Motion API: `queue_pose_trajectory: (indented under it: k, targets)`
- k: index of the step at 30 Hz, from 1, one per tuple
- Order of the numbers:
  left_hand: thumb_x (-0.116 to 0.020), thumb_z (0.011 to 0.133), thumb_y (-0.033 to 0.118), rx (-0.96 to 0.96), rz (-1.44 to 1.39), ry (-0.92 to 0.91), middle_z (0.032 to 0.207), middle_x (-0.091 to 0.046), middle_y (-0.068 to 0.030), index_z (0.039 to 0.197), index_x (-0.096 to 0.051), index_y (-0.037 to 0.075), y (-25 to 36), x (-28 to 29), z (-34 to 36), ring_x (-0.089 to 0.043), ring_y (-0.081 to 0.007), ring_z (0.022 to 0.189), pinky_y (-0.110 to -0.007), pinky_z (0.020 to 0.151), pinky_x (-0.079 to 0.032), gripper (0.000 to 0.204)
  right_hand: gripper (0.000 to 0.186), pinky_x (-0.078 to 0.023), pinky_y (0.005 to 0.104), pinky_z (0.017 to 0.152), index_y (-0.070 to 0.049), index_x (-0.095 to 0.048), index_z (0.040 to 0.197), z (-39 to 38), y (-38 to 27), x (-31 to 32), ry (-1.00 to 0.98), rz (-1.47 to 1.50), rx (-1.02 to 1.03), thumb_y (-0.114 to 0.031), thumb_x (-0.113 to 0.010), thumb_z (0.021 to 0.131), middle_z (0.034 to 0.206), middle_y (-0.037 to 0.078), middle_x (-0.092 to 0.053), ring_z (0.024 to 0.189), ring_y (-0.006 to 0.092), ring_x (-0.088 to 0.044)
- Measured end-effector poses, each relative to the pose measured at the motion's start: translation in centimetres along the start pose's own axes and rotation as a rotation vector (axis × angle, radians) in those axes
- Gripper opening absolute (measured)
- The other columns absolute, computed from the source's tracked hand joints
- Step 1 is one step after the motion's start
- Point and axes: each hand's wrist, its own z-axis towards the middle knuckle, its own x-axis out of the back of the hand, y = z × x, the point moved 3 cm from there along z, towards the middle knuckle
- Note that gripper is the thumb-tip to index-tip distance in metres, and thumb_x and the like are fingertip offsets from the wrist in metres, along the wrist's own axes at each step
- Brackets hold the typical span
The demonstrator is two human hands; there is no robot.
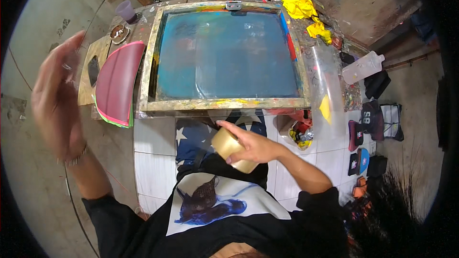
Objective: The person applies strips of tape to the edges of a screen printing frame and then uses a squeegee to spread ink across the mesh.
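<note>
My right hand (248,145) grips a wide tan tape roll (223,139) over my lap, below the screen frame. My left hand (58,98) is raised at the far left, blurred, with fingers pointing up; whether it holds anything is unclear. Beyond my hands lies a paint-stained wooden screen frame (224,104) with blue-grey mesh (224,57) and a small metal fitting (233,5) at its back edge. Left of the frame sits a stack of half-round maroon sheets (116,82) with pink and green edges.
A purple cup (125,10) and small dish (119,35) stand back left. Yellow cloths (299,5), a clear sheet (326,81) and a pale bottle (362,68) lie right. A cluttered container (296,134) is beneath; small bags (363,160) sit on the floor right.
</note>
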Motion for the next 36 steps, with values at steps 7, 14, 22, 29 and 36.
queue_pose_trajectory:
  k: [7, 14, 22, 29, 36]
  targets:
    - [-0.057, 0.095, 0.004, -0.167, -0.802, 0.239, 0.116, -0.066, -0.0198, 0.106, -0.066, -0.004, 3.6, 11.6, -8.2, -0.054, -0.0259, 0.127, -0.057, 0.114, -0.024, 0.016, 0.032, -0.057, 0.0381, 0.070, -0.015, -0.066, 0.125, -6.4, -8.8, 4.0, -0.041, -0.278, 0.426, -0.031, -0.060, 0.098, 0.098, 0.008, -0.073, 0.080, 0.0245, -0.071]
    - [-0.064, 0.086, -0.003, -0.356, -1.141, 0.505, 0.084, -0.070, -0.0061, 0.070, -0.068, 0.004, 4.1, 12.7, -11.9, -0.063, -0.0231, 0.099, -0.054, 0.104, -0.029, 0.018, 0.030, -0.056, 0.0352, 0.070, -0.010, -0.067, 0.119, -5.2, -9.8, 6.4, -0.017, -0.848, 0.403, -0.030, -0.058, 0.098, 0.095, 0.009, -0.072, 0.079, 0.0222, -0.070]
    - [-0.063, 0.088, -0.004, -0.268, -1.183, 0.415, 0.090, -0.069, -0.0093, 0.071, -0.066, 0.003, 0.1, 9.0, -7.6, -0.062, -0.0247, 0.103, -0.048, 0.102, -0.033, 0.018, 0.032, -0.055, 0.0317, 0.070, -0.003, -0.069, 0.113, -8.5, -12.7, 8.5, -0.032, -0.990, 0.238, -0.028, -0.056, 0.098, 0.092, 0.010, -0.072, 0.077, 0.0196, -0.070]
    - [-0.060, 0.094, -0.001, 0.034, -1.475, 0.159, 0.088, -0.041, -0.0041, 0.088, -0.052, 0.001, -6.5, 4.8, -2.9, -0.043, -0.0175, 0.075, -0.034, 0.076, -0.042, 0.010, 0.034, -0.052, 0.0278, 0.067, 0.003, -0.071, 0.106, -8.6, -12.2, 20.4, 0.774, -0.515, -0.024, -0.026, -0.054, 0.099, 0.086, 0.010, -0.072, 0.073, 0.0157, -0.068]
    - [-0.062, 0.088, -0.011, 0.134, -1.312, 0.172, 0.085, -0.040, -0.0035, 0.117, -0.056, -0.007, -13.9, 1.9, 0.9, -0.044, -0.0129, 0.077, -0.026, 0.068, -0.039, 0.030, 0.031, -0.051, 0.0478, 0.085, -0.006, -0.073, 0.108, -5.5, 4.3, 43.5, 1.003, -1.047, -0.230, -0.031, -0.061, 0.093, 0.102, 0.020, -0.072, 0.096, 0.0388, -0.068]
